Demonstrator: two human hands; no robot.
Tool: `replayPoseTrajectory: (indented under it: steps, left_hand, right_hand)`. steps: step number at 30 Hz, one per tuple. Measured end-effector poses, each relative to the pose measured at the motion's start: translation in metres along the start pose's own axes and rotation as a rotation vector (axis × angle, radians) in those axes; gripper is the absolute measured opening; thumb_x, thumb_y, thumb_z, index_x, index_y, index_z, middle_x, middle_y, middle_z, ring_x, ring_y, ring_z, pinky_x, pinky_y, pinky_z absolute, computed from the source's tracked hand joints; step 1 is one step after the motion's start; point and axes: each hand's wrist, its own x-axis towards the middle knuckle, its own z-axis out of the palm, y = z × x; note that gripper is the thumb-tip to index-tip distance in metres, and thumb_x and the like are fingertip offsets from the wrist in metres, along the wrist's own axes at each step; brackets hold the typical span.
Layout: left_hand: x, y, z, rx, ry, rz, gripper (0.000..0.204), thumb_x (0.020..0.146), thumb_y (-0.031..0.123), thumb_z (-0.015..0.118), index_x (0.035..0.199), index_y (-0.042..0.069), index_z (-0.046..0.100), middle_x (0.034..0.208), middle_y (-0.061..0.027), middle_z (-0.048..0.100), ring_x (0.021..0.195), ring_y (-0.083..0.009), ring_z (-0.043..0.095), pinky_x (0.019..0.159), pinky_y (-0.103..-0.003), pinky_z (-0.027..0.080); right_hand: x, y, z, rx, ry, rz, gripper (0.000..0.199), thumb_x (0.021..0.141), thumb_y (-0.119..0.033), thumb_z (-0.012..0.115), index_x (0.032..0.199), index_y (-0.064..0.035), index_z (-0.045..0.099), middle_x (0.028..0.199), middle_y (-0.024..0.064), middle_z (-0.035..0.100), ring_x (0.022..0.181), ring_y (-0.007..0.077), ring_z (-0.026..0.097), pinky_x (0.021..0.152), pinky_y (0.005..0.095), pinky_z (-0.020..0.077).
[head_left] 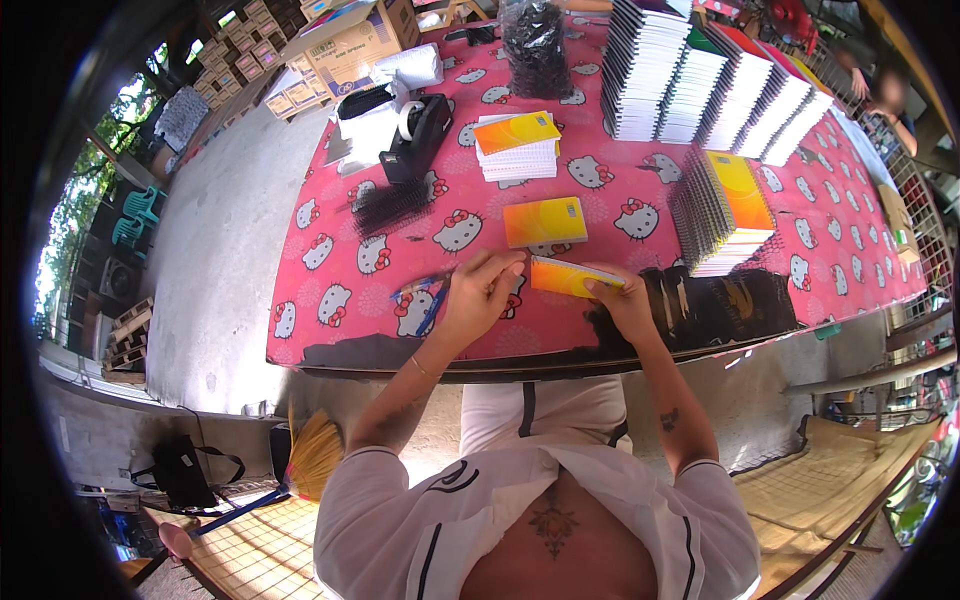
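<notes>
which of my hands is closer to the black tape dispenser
Left. Your left hand is below the black tape dispenser, nearly in line with it; your right hand, on the yellow notebook, sits farther off to the right.

Cardboard box, brown w/ white, blue and orange panel: beyond table's far-left corner. Stacked small brown cartons: left of it, on ground. Clear plastic bag w/ black contents: far table edge, upright.
</notes>
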Motion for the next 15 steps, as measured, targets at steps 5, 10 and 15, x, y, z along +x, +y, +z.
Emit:
replayPoseTrajectory:
  steps: [5,10,15]
  left_hand:
    - [-0.005,-0.011,0.005,-0.018,0.043,-0.004,0.016,0.09,0.004,0.071,0.105,0.0,0.072,0.088,-0.0126,0.071,0.067,-0.017,0.066,0.06,-0.029,0.051]
    - [0.0,-0.015,0.007,0.009,0.02,-0.022,0.021,0.089,0.004,0.071,0.11,0.001,0.071,0.089,-0.0133,0.071,0.073,-0.0196,0.068,0.065,-0.029,0.052]
    - [0.016,-0.02,0.001,0.059,-0.178,0.085,0.031,0.09,0.009,0.072,0.119,0.005,0.066,0.093,-0.0123,0.069,0.076,-0.024,0.067,0.068,-0.034,0.053]
  right_hand:
    - [0.0,0.001,0.003,-0.001,0.019,0.01,0.025,0.097,-0.01,0.067,0.12,-0.0012,0.068,0.097,0.0013,0.07,0.076,0.004,0.061,0.065,0.0206,0.0523]
    - [0.001,0.003,0.0,-0.022,0.004,-0.023,0.024,0.097,-0.01,0.066,0.119,-0.0013,0.068,0.099,0.0013,0.071,0.078,0.0041,0.062,0.066,0.0208,0.0534]
    - [-0.001,0.003,-0.001,-0.043,-0.006,-0.037,0.024,0.097,-0.011,0.067,0.119,-0.0008,0.068,0.1,0.0015,0.071,0.079,0.0047,0.063,0.066,0.0213,0.0539]
